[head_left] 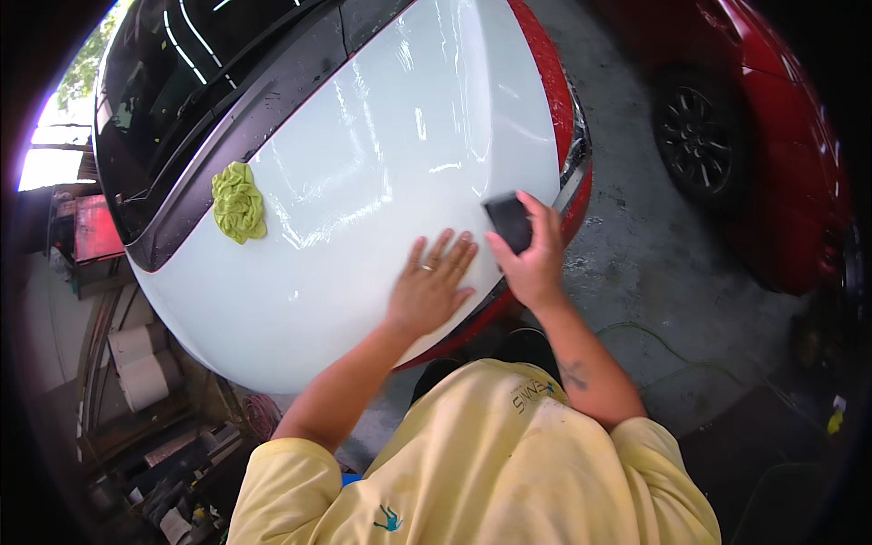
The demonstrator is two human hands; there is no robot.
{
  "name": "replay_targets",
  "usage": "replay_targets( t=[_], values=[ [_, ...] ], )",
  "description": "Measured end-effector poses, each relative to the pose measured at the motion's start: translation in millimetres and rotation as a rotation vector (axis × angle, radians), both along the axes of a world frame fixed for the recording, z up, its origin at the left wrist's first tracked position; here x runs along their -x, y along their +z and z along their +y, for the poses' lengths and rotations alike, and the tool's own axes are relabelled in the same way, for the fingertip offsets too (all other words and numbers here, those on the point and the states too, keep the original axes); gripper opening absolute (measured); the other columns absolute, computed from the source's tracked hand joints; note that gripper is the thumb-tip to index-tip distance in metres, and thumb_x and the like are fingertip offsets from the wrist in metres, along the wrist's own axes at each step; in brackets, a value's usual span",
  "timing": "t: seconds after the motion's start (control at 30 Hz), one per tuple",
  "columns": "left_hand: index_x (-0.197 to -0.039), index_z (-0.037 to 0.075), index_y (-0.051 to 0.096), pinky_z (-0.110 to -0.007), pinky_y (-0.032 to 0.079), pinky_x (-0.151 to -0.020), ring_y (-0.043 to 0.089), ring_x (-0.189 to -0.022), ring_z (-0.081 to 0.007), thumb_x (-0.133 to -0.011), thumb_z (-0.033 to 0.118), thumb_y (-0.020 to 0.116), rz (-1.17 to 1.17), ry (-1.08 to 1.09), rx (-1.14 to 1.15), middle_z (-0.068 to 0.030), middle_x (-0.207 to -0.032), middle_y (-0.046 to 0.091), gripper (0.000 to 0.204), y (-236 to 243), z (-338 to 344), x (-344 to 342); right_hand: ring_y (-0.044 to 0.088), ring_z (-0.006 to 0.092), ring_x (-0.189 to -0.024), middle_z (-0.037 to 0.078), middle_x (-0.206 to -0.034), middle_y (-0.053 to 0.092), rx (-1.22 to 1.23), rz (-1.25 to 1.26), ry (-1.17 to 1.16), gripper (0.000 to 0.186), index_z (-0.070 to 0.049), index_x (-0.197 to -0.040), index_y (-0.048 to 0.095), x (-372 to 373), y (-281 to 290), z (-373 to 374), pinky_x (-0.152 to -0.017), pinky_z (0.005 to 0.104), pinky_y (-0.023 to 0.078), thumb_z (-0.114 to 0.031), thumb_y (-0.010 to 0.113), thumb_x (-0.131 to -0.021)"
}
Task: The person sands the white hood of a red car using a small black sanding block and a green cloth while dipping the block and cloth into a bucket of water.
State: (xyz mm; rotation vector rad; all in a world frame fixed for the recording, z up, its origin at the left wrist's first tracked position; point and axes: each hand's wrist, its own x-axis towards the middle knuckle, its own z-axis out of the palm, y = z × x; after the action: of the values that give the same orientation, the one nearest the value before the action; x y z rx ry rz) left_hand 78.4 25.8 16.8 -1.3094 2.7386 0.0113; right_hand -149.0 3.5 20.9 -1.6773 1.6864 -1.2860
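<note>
A white car panel [363,154] fills the middle of the view, glossy with streaky reflections. My left hand [434,286] lies on it palm down, fingers spread, with a ring on one finger. To its right, my right hand [532,254] grips a dark rectangular block [507,220] against the panel near its right edge. A crumpled yellow-green cloth [238,202] rests on the panel's upper left, beside the dark trim [186,186] below the windshield.
A red car [772,136] with a dark wheel [695,141] stands at the right. The grey floor [618,254] carries a green hose [663,345]. At the left are a red cart [98,227], white rolls [145,381] and assorted gear.
</note>
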Motion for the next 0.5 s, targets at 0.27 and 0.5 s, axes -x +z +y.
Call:
replay_targets(
  t=[0.27, 0.5],
  values=[
    [-0.162, 0.045, 0.056, -0.071, 0.008, -0.133, 0.017, -0.171, -0.0385, -0.103, 0.066, 0.065, -0.104, 0.264, 0.623, -0.0036, -0.184, 0.027, 0.063, 84, -133, -179, 0.071, 0.0311, -0.105, 0.014, -0.129, 0.062, 0.049, 0.400, -0.192, 0.083, -0.013, -0.160, 0.054, -61, -4, -7, -0.081, 0.0429, 0.062, -0.029, 0.092, -0.089],
    [-0.147, 0.039, 0.071, -0.059, 0.027, -0.133, 0.037, -0.163, -0.0341, -0.095, 0.059, 0.078, 0.182, 0.590, 0.509, -0.0019, -0.168, 0.053, 0.056, 85, -159, -257, 0.072, 0.0359, -0.107, 0.016, -0.122, 0.065, -0.013, 0.250, -0.308, 0.074, -0.012, -0.160, 0.054, -113, -23, 26, -0.080, 0.0449, 0.063, -0.035, 0.085, -0.097]
  ],
)
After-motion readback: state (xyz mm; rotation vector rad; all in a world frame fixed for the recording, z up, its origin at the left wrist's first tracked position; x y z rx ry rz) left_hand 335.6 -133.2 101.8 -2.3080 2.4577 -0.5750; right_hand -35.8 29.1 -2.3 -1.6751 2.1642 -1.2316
